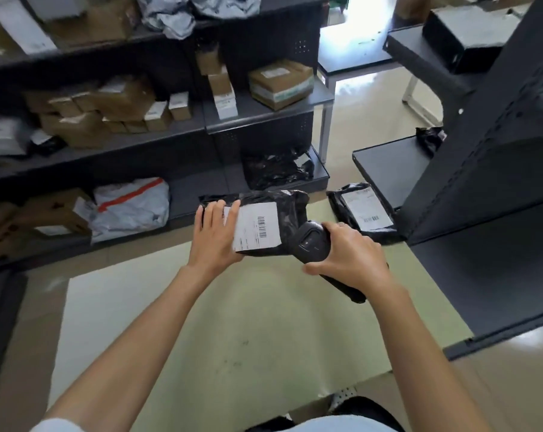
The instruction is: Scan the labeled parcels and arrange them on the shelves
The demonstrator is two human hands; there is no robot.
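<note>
We're mid-scan: left hand (pixel 214 238) holds the black parcel (pixel 264 222) up over the floor, label up, right hand (pixel 351 254) wrapped round the scanner (pixel 313 244) right beside the barcode; next, probably onto a shelf (pixel 264 120).

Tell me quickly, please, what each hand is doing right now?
Left hand: holds the black parcel, fingers lying over its white label.
Right hand: grips the black barcode scanner, pointed at the label.

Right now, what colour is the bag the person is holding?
Black, with a white barcode label. The parcel bag shows best in the head view.
</note>
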